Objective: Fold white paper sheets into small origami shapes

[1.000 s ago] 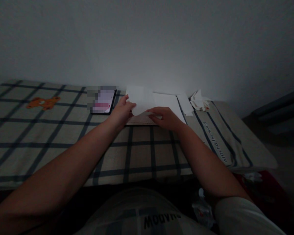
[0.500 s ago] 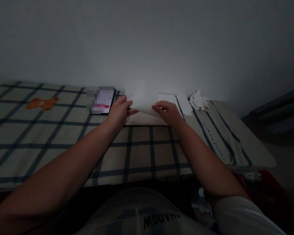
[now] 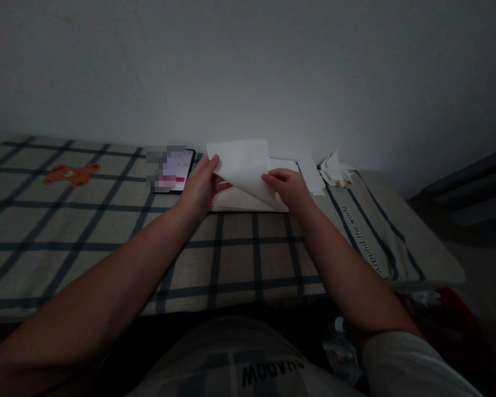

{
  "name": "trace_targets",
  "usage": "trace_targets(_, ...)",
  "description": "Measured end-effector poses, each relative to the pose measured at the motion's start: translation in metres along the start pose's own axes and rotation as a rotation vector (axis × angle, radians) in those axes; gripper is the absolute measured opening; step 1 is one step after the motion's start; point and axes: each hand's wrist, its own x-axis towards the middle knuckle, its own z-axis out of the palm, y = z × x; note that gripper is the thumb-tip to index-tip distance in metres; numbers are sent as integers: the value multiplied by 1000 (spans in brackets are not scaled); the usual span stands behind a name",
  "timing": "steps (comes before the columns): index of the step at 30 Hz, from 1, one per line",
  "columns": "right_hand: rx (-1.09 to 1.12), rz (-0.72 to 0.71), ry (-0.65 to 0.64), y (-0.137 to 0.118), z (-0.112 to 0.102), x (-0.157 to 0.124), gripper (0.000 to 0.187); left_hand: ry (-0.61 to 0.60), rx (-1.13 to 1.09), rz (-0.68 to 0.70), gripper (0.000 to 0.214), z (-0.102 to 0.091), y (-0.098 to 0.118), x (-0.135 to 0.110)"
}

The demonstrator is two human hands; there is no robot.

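Observation:
A white sheet of paper (image 3: 242, 165) is held up at a tilt between my two hands. My left hand (image 3: 202, 182) grips its left edge, thumb on top and fingers curled beneath. With a pinch of thumb and fingertips, my right hand (image 3: 287, 184) holds the right side. Below the sheet lies a flat stack of pale paper (image 3: 248, 203), perhaps a pad or notebook, partly covered by the sheet and my hands. Its dark lower edge shows along the front.
Left of my hands lies a phone (image 3: 176, 171) with its screen lit. An orange bear-shaped piece (image 3: 72, 174) is farther left. To the right are a white paper strip (image 3: 312, 176) and a folded paper bundle (image 3: 334, 170). A checked cloth (image 3: 235, 259) covers the table, against a wall.
The sheet has turned and lifted, with its front edge now slanting down to the right. My left hand has risen slightly; my right hand has shifted a little right.

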Motion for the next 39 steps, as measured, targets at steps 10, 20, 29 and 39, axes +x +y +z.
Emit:
trace_targets(10, 241, 38, -3, -2, 12, -4, 36, -203, 121, -105, 38, 3, 2, -8)
trace_targets(20, 256, -13, -97, -5, 11, -8, 30, -85, 130, -58, 37, 1, -4, -5)
trace_targets(29, 232, 155, -84, -4, 10, -3, 39, -53, 119, -4, 37, 1, -4, -5)
trace_targets(39, 194, 73, -173, -3, 9, -7, 37, -47, 77, -84, 34, 3, -1, -9)
